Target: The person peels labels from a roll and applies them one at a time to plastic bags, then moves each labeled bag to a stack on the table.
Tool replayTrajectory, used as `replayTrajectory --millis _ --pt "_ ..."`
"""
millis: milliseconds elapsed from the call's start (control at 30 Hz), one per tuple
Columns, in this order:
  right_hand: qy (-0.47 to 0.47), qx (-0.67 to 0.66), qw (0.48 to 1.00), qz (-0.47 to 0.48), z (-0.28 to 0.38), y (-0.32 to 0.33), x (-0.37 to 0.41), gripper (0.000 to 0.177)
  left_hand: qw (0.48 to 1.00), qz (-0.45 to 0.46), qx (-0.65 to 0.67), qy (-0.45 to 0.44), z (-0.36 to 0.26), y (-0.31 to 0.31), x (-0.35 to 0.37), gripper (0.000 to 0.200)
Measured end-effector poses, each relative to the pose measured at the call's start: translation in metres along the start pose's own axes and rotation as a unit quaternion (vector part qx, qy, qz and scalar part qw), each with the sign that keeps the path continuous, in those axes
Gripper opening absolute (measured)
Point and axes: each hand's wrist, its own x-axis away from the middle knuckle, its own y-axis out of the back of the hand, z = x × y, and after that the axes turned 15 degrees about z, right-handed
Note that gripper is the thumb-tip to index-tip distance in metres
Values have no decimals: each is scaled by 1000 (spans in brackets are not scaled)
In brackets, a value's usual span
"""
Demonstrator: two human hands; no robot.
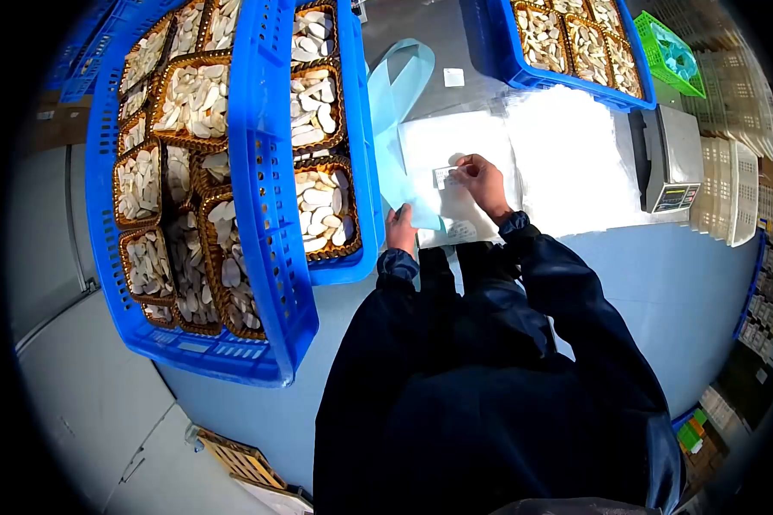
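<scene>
A long light-blue strip (pixel 390 167), looking like label backing paper, loops across the table and down to my left hand (pixel 400 230). The fingers of that hand are closed on the strip's lower edge. My right hand (pixel 483 182) pinches a small white printed label (pixel 441 177) between thumb and fingertips. Under the label lies a stack of clear plastic bags (pixel 498 137), partly covered by the hand. Another printed label (pixel 462 230) shows near the stack's front edge. To the right, a second, brightly lit white stack (pixel 567 163) lies beside the first.
Blue crates (pixel 270 172) with brown trays of pale sliced pieces stand at my left. Another blue crate (pixel 511 73) stands at the back right. A weighing scale (pixel 672 159), a green basket (pixel 674 60) and stacked cream baskets (pixel 730 189) are on the right.
</scene>
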Motion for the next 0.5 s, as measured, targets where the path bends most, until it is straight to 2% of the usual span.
replayTrajectory --millis 33,67,100,200,233,367,500 --pt "0 -1 1000 2 -2 0 1 16 996 -22 -74 -51 20 19 -17 36" --pt "-4 -80 997 15 -6 2 1 16 983 -44 -147 -102 29 30 -27 37" --pt "-7 -158 987 27 -9 6 2 15 976 -106 -146 -123 14 17 -15 41" --pt "-20 -250 968 26 -14 15 14 14 982 -84 -130 -108 6 17 -14 45" --pt "-30 -248 968 16 -14 14 18 14 993 -24 -58 -101 -8 3 -3 48" --pt "-57 -228 972 -9 -19 7 34 12 994 5 -53 -99 -29 -24 7 48" --pt "-37 -257 965 -34 -19 5 28 14 987 -27 -116 -106 -24 -12 5 43"
